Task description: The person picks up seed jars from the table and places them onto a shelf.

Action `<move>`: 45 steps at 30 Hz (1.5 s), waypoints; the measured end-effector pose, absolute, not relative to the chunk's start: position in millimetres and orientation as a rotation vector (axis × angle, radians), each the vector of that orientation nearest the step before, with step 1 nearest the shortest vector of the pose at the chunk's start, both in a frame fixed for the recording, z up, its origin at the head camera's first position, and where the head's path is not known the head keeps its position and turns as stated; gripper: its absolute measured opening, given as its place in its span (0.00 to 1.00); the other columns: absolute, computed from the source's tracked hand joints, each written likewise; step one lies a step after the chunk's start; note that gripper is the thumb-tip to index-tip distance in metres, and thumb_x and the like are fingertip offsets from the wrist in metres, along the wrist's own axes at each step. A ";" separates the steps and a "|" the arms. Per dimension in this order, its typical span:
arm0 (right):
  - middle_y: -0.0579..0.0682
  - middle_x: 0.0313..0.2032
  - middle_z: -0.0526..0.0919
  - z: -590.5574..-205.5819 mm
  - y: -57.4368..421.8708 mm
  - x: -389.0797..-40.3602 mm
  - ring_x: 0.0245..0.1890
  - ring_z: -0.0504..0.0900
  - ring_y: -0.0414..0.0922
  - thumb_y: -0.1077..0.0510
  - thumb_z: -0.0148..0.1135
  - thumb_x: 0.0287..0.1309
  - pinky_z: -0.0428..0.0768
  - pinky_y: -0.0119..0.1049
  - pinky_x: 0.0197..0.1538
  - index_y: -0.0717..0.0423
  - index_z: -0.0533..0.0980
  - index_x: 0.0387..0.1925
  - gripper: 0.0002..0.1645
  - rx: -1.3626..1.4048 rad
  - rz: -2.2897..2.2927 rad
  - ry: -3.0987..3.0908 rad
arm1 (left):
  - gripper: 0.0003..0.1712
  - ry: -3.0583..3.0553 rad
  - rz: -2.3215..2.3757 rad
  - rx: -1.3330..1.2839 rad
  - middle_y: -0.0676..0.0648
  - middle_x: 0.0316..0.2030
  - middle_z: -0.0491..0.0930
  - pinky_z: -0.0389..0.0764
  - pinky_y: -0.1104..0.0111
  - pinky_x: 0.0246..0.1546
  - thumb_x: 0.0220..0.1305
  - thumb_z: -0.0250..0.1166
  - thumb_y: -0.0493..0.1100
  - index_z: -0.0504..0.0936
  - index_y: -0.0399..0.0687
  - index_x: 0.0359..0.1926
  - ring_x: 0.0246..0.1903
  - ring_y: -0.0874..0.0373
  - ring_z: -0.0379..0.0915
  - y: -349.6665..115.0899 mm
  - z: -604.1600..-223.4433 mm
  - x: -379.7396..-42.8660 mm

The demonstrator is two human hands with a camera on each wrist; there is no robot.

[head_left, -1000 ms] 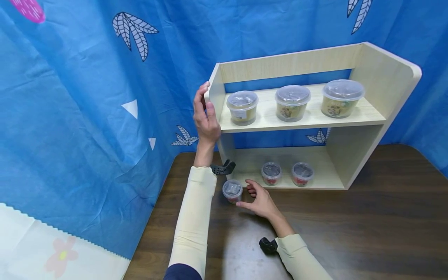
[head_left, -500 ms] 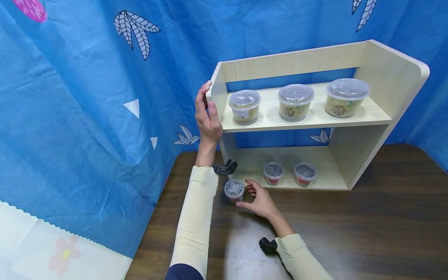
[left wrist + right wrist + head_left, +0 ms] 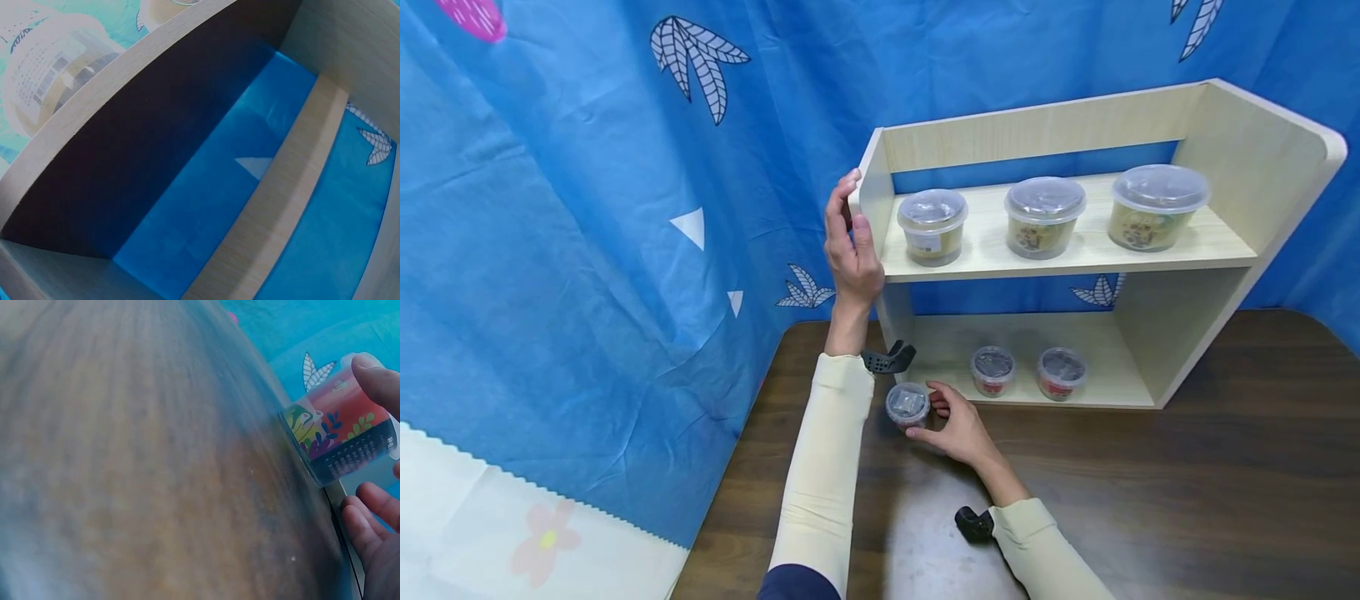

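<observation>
My left hand [image 3: 857, 258] rests against the left side panel [image 3: 883, 179] of a two-tier pale wooden shelf [image 3: 1067, 271], fingers up at its front edge; the left wrist view does not show the hand. A small lidded plastic cup [image 3: 907, 406] stands on the table just outside the shelf's lower left corner. Around its right side, my right hand [image 3: 958, 429] has thumb and forefinger spread close to it. In the right wrist view the thumb [image 3: 375, 381] overlaps the rim of the cup [image 3: 337, 428], with its red leaf-patterned label, while the lower fingers stay apart from it.
Two similar small cups stand on the lower board: a middle cup [image 3: 992, 371] and a right cup [image 3: 1062, 373]. Above them are three larger lidded tubs, including the rightmost tub [image 3: 1157, 207]. A blue curtain [image 3: 587, 250] hangs behind the dark wooden table [image 3: 1247, 467].
The right hand has come slightly nearer to the small cup, narrowing the gap. The left hand stays on the side panel. The head view has shifted a little, moving the shelf rightward in frame.
</observation>
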State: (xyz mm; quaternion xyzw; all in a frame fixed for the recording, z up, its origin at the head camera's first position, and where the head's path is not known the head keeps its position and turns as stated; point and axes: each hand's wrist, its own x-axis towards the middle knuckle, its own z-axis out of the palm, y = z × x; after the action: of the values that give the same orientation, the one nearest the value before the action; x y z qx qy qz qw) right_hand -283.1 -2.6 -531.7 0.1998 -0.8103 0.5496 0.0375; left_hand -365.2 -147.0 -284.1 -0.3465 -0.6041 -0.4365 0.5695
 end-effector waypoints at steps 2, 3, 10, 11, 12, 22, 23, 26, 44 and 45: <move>0.55 0.46 0.81 -531.6 -2.9 -284.6 0.47 0.81 0.51 0.50 0.84 0.37 0.80 0.46 0.53 0.61 0.70 0.63 0.51 0.613 1.691 -2.479 | 0.21 -1.421 -1.024 -0.808 0.24 0.58 0.67 0.75 0.52 0.57 0.64 0.44 0.26 0.62 0.21 0.58 0.55 0.32 0.69 -143.4 -278.8 -356.3; 0.55 0.46 0.81 -531.6 -3.3 -285.2 0.47 0.81 0.51 0.50 0.83 0.37 0.80 0.46 0.53 0.62 0.70 0.63 0.51 0.613 1.690 -2.479 | 0.22 -1.423 -1.027 -0.806 0.23 0.57 0.67 0.75 0.53 0.57 0.61 0.44 0.24 0.62 0.20 0.57 0.54 0.31 0.69 -142.7 -277.9 -355.5; 0.55 0.47 0.81 -531.5 -6.4 -286.6 0.48 0.81 0.51 0.49 0.83 0.38 0.80 0.46 0.53 0.61 0.70 0.63 0.51 0.627 1.689 -2.483 | 0.22 -1.425 -1.024 -0.807 0.25 0.59 0.67 0.75 0.56 0.58 0.63 0.45 0.27 0.62 0.23 0.59 0.56 0.34 0.70 -149.5 -287.3 -372.1; 0.56 0.47 0.81 -531.4 -7.0 -286.6 0.48 0.81 0.51 0.49 0.83 0.38 0.80 0.46 0.53 0.61 0.70 0.63 0.51 0.629 1.688 -2.481 | 0.22 -1.424 -1.026 -0.808 0.26 0.59 0.67 0.75 0.56 0.58 0.66 0.45 0.29 0.62 0.24 0.60 0.56 0.36 0.70 -149.7 -287.9 -372.7; 0.55 0.47 0.81 -531.4 -7.5 -286.8 0.48 0.81 0.51 0.49 0.83 0.38 0.80 0.46 0.53 0.61 0.70 0.63 0.51 0.631 1.692 -2.477 | 0.22 -1.425 -1.027 -0.809 0.27 0.59 0.67 0.75 0.56 0.58 0.68 0.45 0.32 0.62 0.25 0.60 0.56 0.37 0.70 -150.1 -288.4 -373.4; 0.56 0.48 0.81 -532.2 -10.4 -288.0 0.48 0.81 0.51 0.49 0.83 0.38 0.80 0.46 0.52 0.61 0.70 0.63 0.50 0.631 1.692 -2.486 | 0.25 -1.437 -1.017 -0.812 0.29 0.60 0.68 0.74 0.56 0.59 0.76 0.43 0.46 0.62 0.28 0.61 0.59 0.42 0.70 -149.8 -287.9 -373.7; 0.56 0.48 0.81 -532.3 -10.8 -288.1 0.48 0.81 0.51 0.49 0.83 0.38 0.80 0.46 0.52 0.62 0.70 0.63 0.50 0.631 1.690 -2.489 | 0.26 -1.438 -1.017 -0.810 0.29 0.60 0.68 0.74 0.56 0.59 0.76 0.43 0.47 0.62 0.27 0.61 0.59 0.42 0.70 -149.7 -287.9 -373.5; 0.56 0.48 0.82 -533.3 -12.0 -289.1 0.48 0.81 0.50 0.49 0.82 0.40 0.80 0.46 0.52 0.63 0.70 0.63 0.49 0.642 1.693 -2.493 | 0.27 -1.444 -1.021 -0.805 0.29 0.60 0.67 0.74 0.57 0.59 0.77 0.43 0.49 0.62 0.27 0.61 0.59 0.43 0.70 -149.7 -288.1 -373.6; 0.55 0.48 0.82 -532.1 -12.7 -287.4 0.47 0.81 0.50 0.50 0.81 0.43 0.80 0.46 0.52 0.62 0.70 0.62 0.47 0.635 1.710 -2.509 | 0.24 -1.442 -1.058 -0.822 0.28 0.61 0.66 0.73 0.55 0.60 0.74 0.45 0.42 0.61 0.26 0.61 0.60 0.41 0.69 -150.7 -289.0 -373.1; 0.56 0.48 0.82 -531.5 -12.5 -287.4 0.47 0.81 0.50 0.50 0.81 0.43 0.80 0.46 0.52 0.63 0.70 0.62 0.47 0.636 1.709 -2.509 | 0.24 -1.442 -1.054 -0.821 0.28 0.61 0.66 0.73 0.55 0.59 0.74 0.45 0.42 0.61 0.26 0.61 0.59 0.41 0.69 -150.8 -288.9 -373.1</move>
State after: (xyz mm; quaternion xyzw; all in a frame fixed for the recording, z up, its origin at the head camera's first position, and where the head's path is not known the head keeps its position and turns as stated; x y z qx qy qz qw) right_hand -287.4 -12.5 -531.5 0.2052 -0.8087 0.5509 0.0200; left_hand -373.1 -150.8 -288.9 -0.3476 -0.6104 -0.4463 0.5544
